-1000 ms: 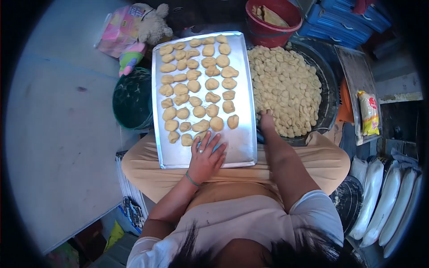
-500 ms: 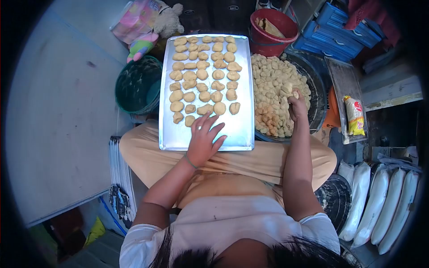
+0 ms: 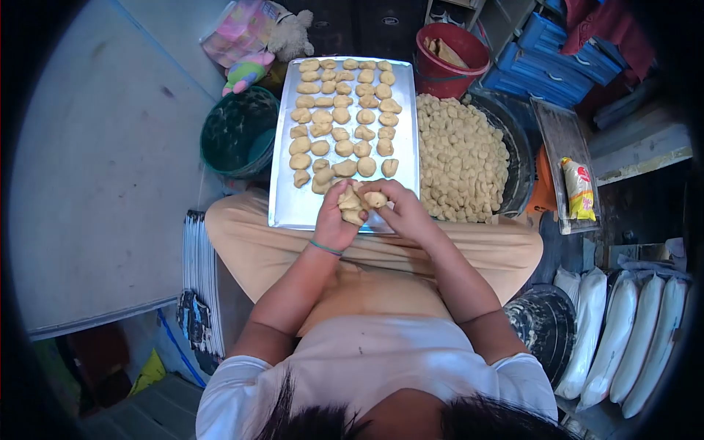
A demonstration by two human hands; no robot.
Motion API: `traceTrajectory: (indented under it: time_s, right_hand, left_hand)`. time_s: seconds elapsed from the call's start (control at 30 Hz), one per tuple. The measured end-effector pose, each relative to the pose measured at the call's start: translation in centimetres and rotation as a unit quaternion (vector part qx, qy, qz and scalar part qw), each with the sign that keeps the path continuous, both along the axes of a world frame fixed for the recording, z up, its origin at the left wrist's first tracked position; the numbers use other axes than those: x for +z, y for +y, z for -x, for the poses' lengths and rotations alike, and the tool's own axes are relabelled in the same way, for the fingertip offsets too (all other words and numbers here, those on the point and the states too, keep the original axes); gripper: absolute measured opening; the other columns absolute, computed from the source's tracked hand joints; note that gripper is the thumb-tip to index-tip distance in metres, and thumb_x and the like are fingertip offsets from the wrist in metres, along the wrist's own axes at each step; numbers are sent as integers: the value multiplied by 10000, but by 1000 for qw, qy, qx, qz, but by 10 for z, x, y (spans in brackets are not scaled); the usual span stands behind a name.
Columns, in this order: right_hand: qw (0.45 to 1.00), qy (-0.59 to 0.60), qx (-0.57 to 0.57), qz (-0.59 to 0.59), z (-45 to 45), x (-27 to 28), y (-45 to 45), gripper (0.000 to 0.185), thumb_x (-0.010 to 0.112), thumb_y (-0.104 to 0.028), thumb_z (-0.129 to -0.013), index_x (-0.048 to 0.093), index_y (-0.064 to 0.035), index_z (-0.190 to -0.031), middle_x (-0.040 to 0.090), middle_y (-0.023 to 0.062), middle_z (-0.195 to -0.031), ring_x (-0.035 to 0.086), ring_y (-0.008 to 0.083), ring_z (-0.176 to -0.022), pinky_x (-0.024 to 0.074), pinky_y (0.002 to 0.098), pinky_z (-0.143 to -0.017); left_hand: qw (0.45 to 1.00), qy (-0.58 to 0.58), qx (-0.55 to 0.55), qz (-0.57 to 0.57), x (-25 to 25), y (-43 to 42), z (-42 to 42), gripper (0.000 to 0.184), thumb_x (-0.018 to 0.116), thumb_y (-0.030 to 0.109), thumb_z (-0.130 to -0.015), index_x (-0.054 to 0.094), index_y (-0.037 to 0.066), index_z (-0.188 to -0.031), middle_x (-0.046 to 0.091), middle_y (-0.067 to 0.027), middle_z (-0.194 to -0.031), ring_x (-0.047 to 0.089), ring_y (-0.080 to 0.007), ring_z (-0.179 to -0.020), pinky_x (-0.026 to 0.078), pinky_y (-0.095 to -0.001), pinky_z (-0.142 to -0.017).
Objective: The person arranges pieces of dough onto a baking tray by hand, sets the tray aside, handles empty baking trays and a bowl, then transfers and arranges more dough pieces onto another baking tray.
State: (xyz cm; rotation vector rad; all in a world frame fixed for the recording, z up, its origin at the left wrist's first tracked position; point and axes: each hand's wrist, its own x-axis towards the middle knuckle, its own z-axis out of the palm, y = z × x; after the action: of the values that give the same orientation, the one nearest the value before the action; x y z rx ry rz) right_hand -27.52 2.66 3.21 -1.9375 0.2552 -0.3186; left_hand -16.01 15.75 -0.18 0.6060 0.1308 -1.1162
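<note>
Over the near edge of a metal baking tray (image 3: 292,209), my two hands are close together. My left hand (image 3: 336,220) is closed around several dough pieces (image 3: 350,205). Between the fingers of my right hand (image 3: 408,213) is another dough piece (image 3: 375,199), right beside the lump in the left. Rows of flattened dough balls (image 3: 343,148) lie on the tray, which rests across my crossed legs. Right of it, a heap of small dough pieces (image 3: 462,158) fills a wide black tub (image 3: 519,147).
A green bucket (image 3: 238,132) stands left of the tray, and a red bucket (image 3: 453,55) at the back right. A yellow packet (image 3: 578,189) lies on a board (image 3: 561,139). Filled white bags (image 3: 623,334) and a black basin (image 3: 543,326) are at the lower right.
My right hand has come from the tub to the tray with dough. My left hand has lifted off the tray's dough and turned to hold pieces. The view has shifted slightly.
</note>
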Motion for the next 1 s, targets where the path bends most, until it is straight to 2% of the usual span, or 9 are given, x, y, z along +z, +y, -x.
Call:
traceTrajectory:
  time_s: [0.03, 0.13, 0.17, 0.27, 0.4, 0.5, 0.6, 0.73, 1.0]
  right_hand:
    - [996, -8, -1, -91, -4, -8, -2, 357, 592, 33, -764, 643, -65, -1104, 599, 160, -1113, 591, 288, -1012, 472, 335, -846]
    - [993, -54, -106, -5, -16, -33, -7, 296, 627, 12, -760, 652, -52, -1048, 621, 145, -1048, 607, 253, -938, 477, 321, -798]
    - [987, -68, -136, -42, -21, -48, -8, 267, 664, -23, -764, 647, -42, -1029, 618, 148, -1002, 615, 252, -889, 484, 340, -777]
    - [986, 32, -158, -33, -28, -41, -2, 245, 686, -57, -774, 645, -33, -1015, 623, 144, -961, 625, 259, -821, 493, 346, -740]
    - [971, -51, -148, 180, -30, -46, -4, 266, 733, -150, -784, 638, -39, -1006, 661, 146, -904, 648, 259, -762, 512, 356, -691]
    - [966, -102, -233, -39, -24, -49, -6, 283, 757, -189, -772, 653, -49, -995, 649, 149, -881, 637, 266, -759, 513, 368, -682]
    - [971, 63, -231, -9, -6, -38, -21, 315, 777, -205, -754, 648, -55, -1000, 636, 143, -874, 623, 281, -742, 511, 371, -670]
    - [942, 29, -209, 259, 1, -41, -17, 300, 767, -200, -741, 644, -72, -983, 619, 107, -884, 589, 291, -831, 486, 384, -748]
    - [931, -45, -123, 340, -27, -21, 2, 176, 698, -154, -768, 671, -112, -936, 610, 56, -855, 536, 258, -869, 380, 384, -788]
  left_hand:
    - [1000, 0, 3, -23, -2, 4, 2, 198, 565, 322, -920, 600, 145, -1001, 623, -14, -947, 600, -162, -833, 469, -302, -582]
    - [1000, -3, 6, -25, -14, 18, -1, 201, 601, 256, -881, 587, 111, -1019, 605, -34, -915, 604, -196, -835, 465, -299, -566]
    - [999, -20, 11, -34, -8, 22, 1, 193, 602, 243, -878, 587, 101, -1008, 607, -45, -919, 604, -207, -837, 465, -297, -564]
    - [997, -45, 26, -51, -6, 35, -2, 192, 602, 210, -867, 580, 87, -1013, 604, -72, -926, 611, -228, -845, 463, -301, -557]
    - [996, -77, 28, -45, -6, 51, -8, 214, 590, 213, -874, 567, 84, -1043, 600, -74, -945, 619, -214, -821, 463, -303, -551]
    - [994, -99, 14, -40, -1, 56, -10, 235, 577, 212, -881, 562, 76, -1072, 600, -83, -947, 619, -206, -793, 460, -293, -528]
    - [993, -111, 7, -44, 6, 56, -8, 280, 568, 205, -880, 547, 71, -1125, 600, -95, -946, 618, -199, -774, 461, -279, -503]
    - [992, -122, -6, -33, 7, 55, -12, 357, 556, 175, -860, 510, 76, -1200, 603, -106, -933, 614, -196, -758, 462, -269, -475]
    - [990, -135, 31, -16, 4, 70, -29, 386, 532, 174, -868, 490, 113, -1246, 617, -106, -935, 625, -188, -787, 474, -259, -460]
